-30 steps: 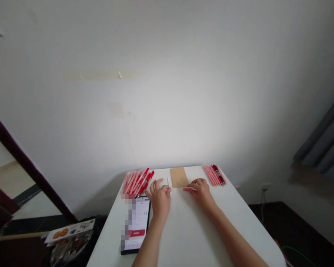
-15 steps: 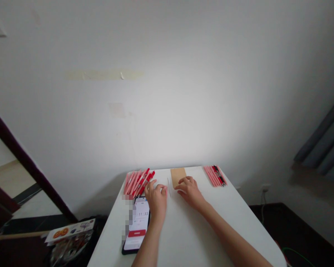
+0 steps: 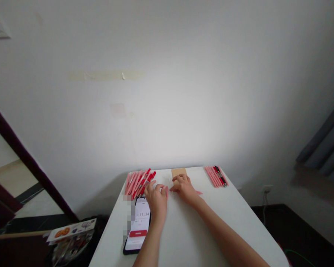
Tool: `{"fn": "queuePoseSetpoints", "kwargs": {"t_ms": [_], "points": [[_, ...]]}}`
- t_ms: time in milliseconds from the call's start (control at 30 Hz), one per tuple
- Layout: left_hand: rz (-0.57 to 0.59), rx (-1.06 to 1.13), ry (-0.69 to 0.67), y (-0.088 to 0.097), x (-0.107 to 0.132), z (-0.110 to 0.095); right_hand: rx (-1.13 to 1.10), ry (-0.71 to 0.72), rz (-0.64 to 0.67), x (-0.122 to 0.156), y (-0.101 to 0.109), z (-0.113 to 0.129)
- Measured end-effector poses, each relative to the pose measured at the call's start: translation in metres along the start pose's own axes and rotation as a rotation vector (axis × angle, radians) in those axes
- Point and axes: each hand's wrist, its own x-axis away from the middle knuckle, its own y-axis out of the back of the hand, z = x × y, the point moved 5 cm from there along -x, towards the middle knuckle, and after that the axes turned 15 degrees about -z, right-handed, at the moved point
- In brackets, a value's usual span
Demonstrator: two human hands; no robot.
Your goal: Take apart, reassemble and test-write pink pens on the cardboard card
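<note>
My left hand [image 3: 157,199] rests on the white table [image 3: 189,233] with its fingers loosely bent and apart, holding nothing I can see. It lies just in front of a pile of red and pink pens [image 3: 139,181]. My right hand [image 3: 185,188] sits close beside it, fingers curled, and the end of a pink pen [image 3: 198,192] sticks out from under it on the right. A thin white stick [image 3: 169,183] lies faintly between the two hands. Right behind my right hand's fingers lies a brown card [image 3: 178,171].
A phone [image 3: 137,227] with a lit timer screen lies left of my left forearm. A second row of pink, red and black pens [image 3: 215,175] lies at the table's far right corner. A white wall stands behind the table; a bag with a printed box [image 3: 69,233] sits on the floor at left.
My right hand slid left from the table's right side to beside my left hand, now partly covering the brown card. A pink pen end now shows under it. My left hand barely moved.
</note>
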Motion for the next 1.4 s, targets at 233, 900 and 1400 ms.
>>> {"fn": "queuePoseSetpoints", "kwargs": {"t_ms": [233, 900, 1400], "points": [[-0.005, 0.010, 0.007, 0.000, 0.001, 0.000, -0.062, 0.131, 0.005, -0.003, 0.001, 0.002], [-0.036, 0.063, 0.035, -0.007, 0.004, 0.004, -0.098, 0.278, -0.155, -0.004, 0.022, 0.015], [0.041, 0.190, 0.006, -0.015, 0.014, -0.009, -0.026, 0.078, -0.235, 0.018, 0.056, -0.005]]}}
